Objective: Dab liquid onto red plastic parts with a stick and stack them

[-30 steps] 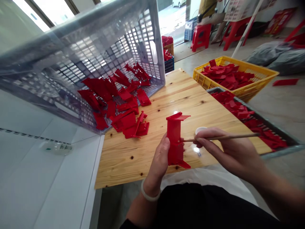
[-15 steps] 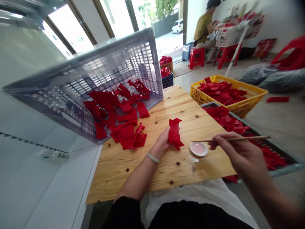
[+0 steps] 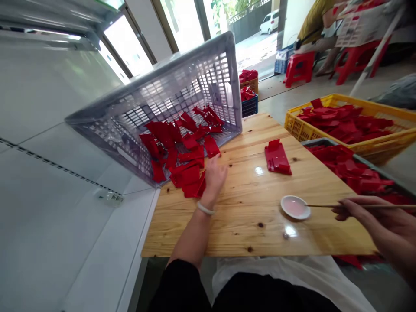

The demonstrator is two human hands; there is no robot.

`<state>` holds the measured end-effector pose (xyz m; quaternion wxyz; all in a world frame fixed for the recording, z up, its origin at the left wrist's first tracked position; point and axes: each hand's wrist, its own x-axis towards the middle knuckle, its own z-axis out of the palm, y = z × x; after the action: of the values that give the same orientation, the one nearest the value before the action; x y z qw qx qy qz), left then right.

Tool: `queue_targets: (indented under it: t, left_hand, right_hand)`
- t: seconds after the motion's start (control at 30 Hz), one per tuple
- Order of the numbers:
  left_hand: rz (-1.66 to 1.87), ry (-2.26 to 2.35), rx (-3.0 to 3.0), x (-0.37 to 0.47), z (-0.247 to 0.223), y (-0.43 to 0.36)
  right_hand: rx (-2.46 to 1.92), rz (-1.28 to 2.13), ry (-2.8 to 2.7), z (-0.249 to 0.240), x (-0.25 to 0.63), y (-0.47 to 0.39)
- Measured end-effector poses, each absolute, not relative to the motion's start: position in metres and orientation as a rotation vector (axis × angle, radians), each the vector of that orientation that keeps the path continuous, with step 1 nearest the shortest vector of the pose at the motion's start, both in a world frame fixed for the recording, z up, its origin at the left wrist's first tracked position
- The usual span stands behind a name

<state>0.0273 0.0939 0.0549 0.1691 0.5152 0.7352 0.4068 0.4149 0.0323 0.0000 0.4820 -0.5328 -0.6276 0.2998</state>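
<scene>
My left hand reaches to the right edge of a heap of red plastic pieces, fingers stretched forward and slightly blurred. It is right against one piece; whether it touches that piece I cannot tell. My right hand is closed on a thin wooden brush, held almost level, its tip at the rim of a small white dish of pale pink liquid. A single red plastic piece lies on the wooden table beyond the dish.
A grey plastic crate lies tipped on its side at the table's back left, red pieces spilling out. Right of the wooden table stand a yellow crate and a grey crate holding more. A person sits beyond, near a red stool.
My left hand has let go of the red piece, which now lies on the table, and has moved left to the heap. The brush tip has come to the dish. The view has shifted.
</scene>
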Motion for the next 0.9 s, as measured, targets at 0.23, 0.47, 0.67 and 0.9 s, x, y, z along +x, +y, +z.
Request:
queue_targets:
  t: [0.23, 0.47, 0.67, 0.9]
  left_hand:
    - [0.682, 2.380, 1.384, -0.055, 0.057, 0.039]
    - [0.734, 2.387, 1.342, -0.064, 0.052, 0.028]
    - [1.146, 2.172, 1.221, -0.077, 0.058, 0.004]
    - [1.536, 1.658, 0.822, -0.039, 0.058, -0.026]
  right_hand:
    - [-1.340, 0.742, -1.623, 0.012, 0.389, 0.046]
    - [-1.346, 0.762, -1.712, 0.006, 0.377, 0.051]
    - [-1.333, 0.804, -1.561, 0.013, 0.383, 0.049]
    - [-1.383, 0.812, -1.502, 0.008, 0.380, 0.056]
